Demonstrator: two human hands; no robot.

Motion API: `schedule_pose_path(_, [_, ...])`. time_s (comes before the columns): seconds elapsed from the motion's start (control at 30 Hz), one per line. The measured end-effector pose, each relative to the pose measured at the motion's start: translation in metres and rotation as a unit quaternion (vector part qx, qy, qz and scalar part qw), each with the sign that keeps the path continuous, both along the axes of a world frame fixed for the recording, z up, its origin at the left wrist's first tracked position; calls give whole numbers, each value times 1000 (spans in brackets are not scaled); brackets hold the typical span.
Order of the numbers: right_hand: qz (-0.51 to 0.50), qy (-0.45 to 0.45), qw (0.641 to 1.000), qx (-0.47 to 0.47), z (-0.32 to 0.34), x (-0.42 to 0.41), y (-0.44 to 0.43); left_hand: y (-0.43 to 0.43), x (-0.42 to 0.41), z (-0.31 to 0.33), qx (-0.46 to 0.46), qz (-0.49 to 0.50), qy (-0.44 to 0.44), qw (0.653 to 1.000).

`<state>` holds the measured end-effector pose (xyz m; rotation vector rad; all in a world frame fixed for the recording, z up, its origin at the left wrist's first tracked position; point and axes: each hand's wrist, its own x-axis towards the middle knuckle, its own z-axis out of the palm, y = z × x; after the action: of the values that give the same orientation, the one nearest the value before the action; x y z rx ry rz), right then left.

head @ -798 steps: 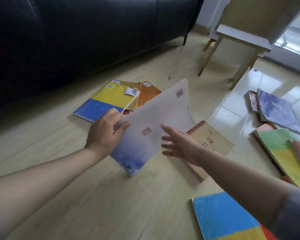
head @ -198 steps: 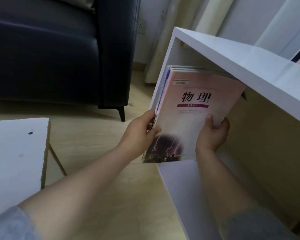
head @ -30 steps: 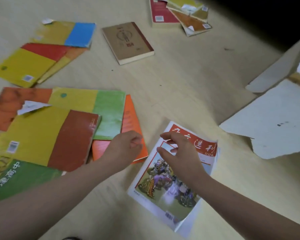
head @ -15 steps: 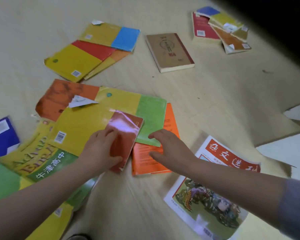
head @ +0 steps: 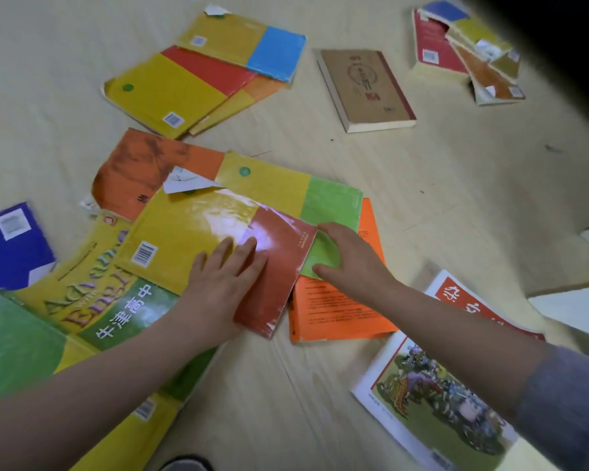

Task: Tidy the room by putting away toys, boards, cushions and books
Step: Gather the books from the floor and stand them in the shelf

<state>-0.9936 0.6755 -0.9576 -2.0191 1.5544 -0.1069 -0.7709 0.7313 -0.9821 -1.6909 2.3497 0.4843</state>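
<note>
A: Which book was next, and where was it?
B: Yellow-and-red glossy paperback book [head: 215,222]. It was on top of the pile on the pale wood-look floor [head: 456,205], overlapping a yellow-and-green paperback book [head: 330,202]. Its lower red corner was near an orange paperback book [head: 337,311].
A: Hands?
B: Left hand [head: 225,280] lay flat on the cover at the yellow/red boundary, fingers straight, pressing and gripping nothing. Right hand [head: 354,258] rested on the green corner of the book beneath, thumb and forefinger spread in a C, nothing in it.
A: Geometry for the pick?
B: Long axis ran left to right across the view, red end toward the right hand. That short red edge sat just beside the right fingertips [head: 327,230]; couldn't tell if they touched. The right hand was nearer the free edge, so my read is that it pinches there while the left pins the cover.
A: Risk?
B: The cover looked slick, so the green book could drag along.
</note>
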Motion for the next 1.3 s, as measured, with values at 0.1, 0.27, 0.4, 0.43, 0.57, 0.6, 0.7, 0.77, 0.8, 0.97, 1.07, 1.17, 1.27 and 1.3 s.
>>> schedule_pose_path(0.1, [47,61,997,24,-2,-13,6,-1,-1,2,11,-57,-51,997])
schedule_pose_path(0.27, [187,182,965,2,3,-28,-1,-10,5,6,-32,-70,2,997])
schedule_pose_path(0.4, [194,170,966,-10,-1,-35,2,-30,3,36,-53,-32,107,992])
schedule_pose_path(0.43, [192,160,968,-15,-3,-37,3,-33,-1,43,-65,-16,131,989])
schedule_pose_path(0.57, [189,130,972,-56,-11,-45,-1,-44,-14,66,-47,99,271,956])
schedule_pose_path(0.6, [190,131,971,-65,-12,-50,-2,-47,-19,72,-51,121,309,942])
schedule_pose_path(0.7, [218,160,959,-90,-15,-61,-4,-57,-32,89,-29,208,432,877])
schedule_pose_path(0.77, [238,190,948,-95,-17,-72,-4,-61,-45,101,-7,265,511,818])
schedule_pose_path(0.8, [246,199,944,-99,-20,-78,-4,-61,-50,105,5,288,529,798])
schedule_pose_path(0.97, [212,143,961,-110,1,-124,1,-62,-75,114,91,363,582,722])
schedule_pose_path(1.07, [167,95,964,-181,27,-140,9,-65,-96,123,124,353,609,699])
schedule_pose_path(1.17, [151,69,962,-218,55,-153,19,-66,-121,137,134,330,628,692])
schedule_pose_path(1.27, [175,56,958,-219,75,-169,24,-65,-136,153,155,316,648,676])
schedule_pose_path(1.3, [174,52,954,-239,82,-176,26,-65,-140,159,166,311,658,666])
